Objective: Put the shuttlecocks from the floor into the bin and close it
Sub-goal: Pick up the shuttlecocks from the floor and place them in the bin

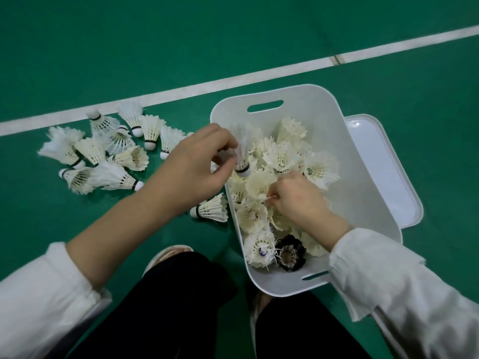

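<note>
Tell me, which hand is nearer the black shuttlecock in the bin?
Right. The right hand reaches into the bin just beyond the black shuttlecock; the left hand is farther, over the bin's left rim, pinching a white shuttlecock.

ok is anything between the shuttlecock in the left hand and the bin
Nothing visible. The left hand holds the shuttlecock over the left rim of the open bin; the lid lies on the floor at its right. The right hand is deeper in the pile, not under it.

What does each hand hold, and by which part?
Left hand pinches a shuttlecock by its feather skirt, cork down; right hand pinches a feather tip inside the bin.
</note>
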Demonstrator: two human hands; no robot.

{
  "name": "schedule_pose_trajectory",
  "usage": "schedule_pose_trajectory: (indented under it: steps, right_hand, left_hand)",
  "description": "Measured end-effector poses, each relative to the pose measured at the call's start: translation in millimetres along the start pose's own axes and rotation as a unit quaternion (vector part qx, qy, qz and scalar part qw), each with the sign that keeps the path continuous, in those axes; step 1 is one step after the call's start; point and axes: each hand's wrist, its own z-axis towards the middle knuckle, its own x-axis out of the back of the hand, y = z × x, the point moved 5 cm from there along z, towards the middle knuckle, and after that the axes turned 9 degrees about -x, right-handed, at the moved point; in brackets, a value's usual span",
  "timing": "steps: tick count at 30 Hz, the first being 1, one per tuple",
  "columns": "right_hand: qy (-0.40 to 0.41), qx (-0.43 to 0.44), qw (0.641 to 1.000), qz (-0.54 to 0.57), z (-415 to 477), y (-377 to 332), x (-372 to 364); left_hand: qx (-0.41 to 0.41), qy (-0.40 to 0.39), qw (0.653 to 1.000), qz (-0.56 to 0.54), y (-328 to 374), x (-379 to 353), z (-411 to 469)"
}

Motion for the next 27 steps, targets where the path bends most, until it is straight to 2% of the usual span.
schedule_pose_trajectory:
  steps: [6, 8, 11, 13, 15, 20, 23, 25, 27]
  right_hand:
    - [-0.041, 0.007, 0.999, -0.033, -6, -6, 0]
    - [0.002, -0.011, 1.0, 0.019, -13, -3, 26]
    - [0.105, 0.008, 0.978, 0.18, -26, -6, 73]
    - [0.081, 0.048, 0.961, 0.261, -29, -17, 84]
    - [0.059, 0.072, 0.966, 0.242, -26, -25, 78]
    - [0.118, 0.106, 0.959, 0.235, -12, -24, 81]
    - [0.095, 0.151, 0.959, 0.218, -7, -30, 83]
    - [0.116, 0.135, 0.965, 0.195, -3, -23, 87]
    - [0.162, 0.07, 0.967, 0.182, 5, -2, 95]
  left_hand:
    - [-0.047, -0.004, 0.997, 0.061, -7, -8, -3]
    - [-0.049, -0.001, 0.997, 0.061, -9, -7, -2]
    - [-0.057, -0.006, 0.997, 0.056, -9, -8, 2]
    - [-0.068, -0.011, 0.996, 0.053, -6, -11, 4]
    - [-0.07, -0.022, 0.996, 0.044, -4, -16, 7]
    - [-0.072, -0.02, 0.997, 0.028, -8, -18, 8]
    - [-0.066, -0.006, 0.998, 0.008, -10, -11, 11]
    - [-0.084, -0.007, 0.996, 0.02, -8, -9, 14]
    - [-0.068, 0.006, 0.997, 0.021, -10, -7, 14]
